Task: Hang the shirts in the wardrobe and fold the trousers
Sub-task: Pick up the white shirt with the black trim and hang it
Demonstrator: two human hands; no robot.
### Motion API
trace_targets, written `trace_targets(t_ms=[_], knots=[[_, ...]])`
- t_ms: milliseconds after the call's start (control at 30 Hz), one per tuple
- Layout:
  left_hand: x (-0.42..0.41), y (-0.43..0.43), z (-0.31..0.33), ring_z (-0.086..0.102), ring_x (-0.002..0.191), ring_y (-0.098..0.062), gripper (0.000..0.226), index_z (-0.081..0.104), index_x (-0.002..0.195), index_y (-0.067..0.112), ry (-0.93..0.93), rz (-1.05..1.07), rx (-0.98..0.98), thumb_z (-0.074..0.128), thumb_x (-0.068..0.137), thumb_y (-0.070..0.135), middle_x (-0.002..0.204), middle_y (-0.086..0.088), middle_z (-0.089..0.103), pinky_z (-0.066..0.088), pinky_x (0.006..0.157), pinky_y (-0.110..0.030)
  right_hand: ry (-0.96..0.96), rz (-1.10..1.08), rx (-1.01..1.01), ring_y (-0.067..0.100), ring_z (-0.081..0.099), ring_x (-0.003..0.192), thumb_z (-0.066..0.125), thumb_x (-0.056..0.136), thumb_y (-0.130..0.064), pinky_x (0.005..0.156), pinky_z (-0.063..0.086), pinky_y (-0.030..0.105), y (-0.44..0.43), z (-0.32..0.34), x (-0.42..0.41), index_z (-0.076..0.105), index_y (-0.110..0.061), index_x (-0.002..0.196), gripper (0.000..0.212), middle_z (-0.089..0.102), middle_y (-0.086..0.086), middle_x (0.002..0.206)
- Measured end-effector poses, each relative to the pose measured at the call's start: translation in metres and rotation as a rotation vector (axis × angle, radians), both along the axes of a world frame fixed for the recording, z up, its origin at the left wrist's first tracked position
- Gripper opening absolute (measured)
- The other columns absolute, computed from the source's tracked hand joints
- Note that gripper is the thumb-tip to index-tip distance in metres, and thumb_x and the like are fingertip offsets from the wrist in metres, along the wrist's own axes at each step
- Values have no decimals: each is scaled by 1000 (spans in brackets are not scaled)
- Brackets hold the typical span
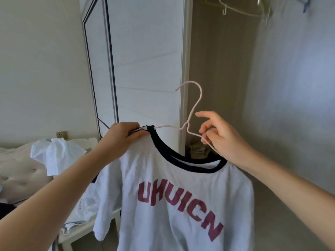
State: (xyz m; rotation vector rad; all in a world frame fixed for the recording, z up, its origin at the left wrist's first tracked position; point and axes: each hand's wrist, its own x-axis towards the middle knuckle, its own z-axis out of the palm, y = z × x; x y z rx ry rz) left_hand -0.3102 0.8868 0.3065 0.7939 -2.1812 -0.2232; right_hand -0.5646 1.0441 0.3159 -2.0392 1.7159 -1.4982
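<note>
Nearest, at centre, a white shirt [181, 196] printed "UHUICN" in red is held up. Its collar is pinched by the left hand [121, 136]; a pink hanger [194, 104], partly threaded into the neck, is gripped by the right hand [223, 140]. Seating it fully seems needed before hooking into the wardrobe [217, 69] beyond.

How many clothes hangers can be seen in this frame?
2 clearly: the pink hanger pinched by the right hand, and a white hanger at the wardrobe's top edge. Others may be cut off there.
</note>
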Motion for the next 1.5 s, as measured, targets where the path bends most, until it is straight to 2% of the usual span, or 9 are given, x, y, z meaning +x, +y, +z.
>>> trace_targets(t_ms=[233, 400, 533, 733, 833, 1033, 1167, 1333, 1500], knots=[[1, -9, 6, 43, 54, -9, 26, 60, 72, 21, 99, -34, -4, 59, 96, 31, 60, 0, 53, 33, 52, -20, 35, -149, 167, 31, 64, 88, 45, 94, -40, 83, 49, 46, 18, -1, -38, 75, -30, 82, 34, 70, 13, 87], [-9, -11, 12, 40, 52, -8, 27, 61, 72, 16, 128, -74, 16, 59, 97, 27, 58, -4, 50, 31, 50, -19, 70, -242, 196, 6, 63, 78, 59, 94, -23, 74, 45, 27, 32, -3, -62, 73, -26, 88, 16, 69, -11, 80], [-18, -8, 17, 38, 50, -7, 34, 58, 62, 31, 176, -132, 58, 59, 96, 29, 51, 9, 45, 27, 49, -19, 162, -284, 175, 6, 38, 55, 57, 96, -20, 56, 29, 28, 47, 1, -69, 63, 3, 74, 32, 43, -1, 59], [-41, 1, 35, 32, 48, -9, 48, 52, 51, 34, 209, -232, 58, 59, 97, 21, 47, 11, 36, 23, 46, -17, 130, -285, 112, 1, 39, 54, 52, 98, -14, 53, 30, 16, 74, 23, -53, 63, -1, 78, 26, 46, -9, 57], [-48, -3, 44, 33, 48, -8, 43, 51, 55, 29, 224, -260, 65, 59, 97, 24, 48, 11, 37, 23, 45, -17, 49, -273, 122, 3, 38, 57, 49, 100, -18, 55, 31, 16, 90, 33, -48, 59, 2, 80, 30, 43, -14, 59], [-67, -11, 65, 35, 50, -8, 36, 50, 64, 17, 250, -281, 83, 59, 97, 26, 50, 11, 40, 26, 54, -29, -230, -320, 56, 23, 59, 83, 53, 99, -21, 81, 44, 36, 128, 52, -43, 70, -3, 93, 25, 67, 19, 87], [-91, 5, 80, 36, 54, -8, 34, 53, 70, 9, 364, -339, 87, 55, 99, 26, 57, 8, 45, 28, 57, -31, -328, -390, 50, 28, 66, 105, 62, 92, -24, 98, 47, 41, 159, 68, -39, 77, -14, 94, 18, 74, 11, 101], [-118, 15, 90, 42, 61, -20, 34, 54, 72, 7, 452, -374, 126, 54, 99, 28, 64, -5, 49, 30, 59, -33, -472, -401, 12, 22, 70, 96, 73, 69, -52, 86, 51, 33, 199, 86, -32, 76, -11, 100, 52, 74, 9, 103], [-149, 38, 104, 52, 66, -28, 36, 57, 69, 11, 440, -352, 83, 52, 99, 32, 68, -9, 57, 37, 57, -34, -685, -368, -128, 15, 71, 74, 61, 88, -30, 66, 50, 27, 219, 100, -16, 72, -8, 96, 27, 75, 7, 87]])
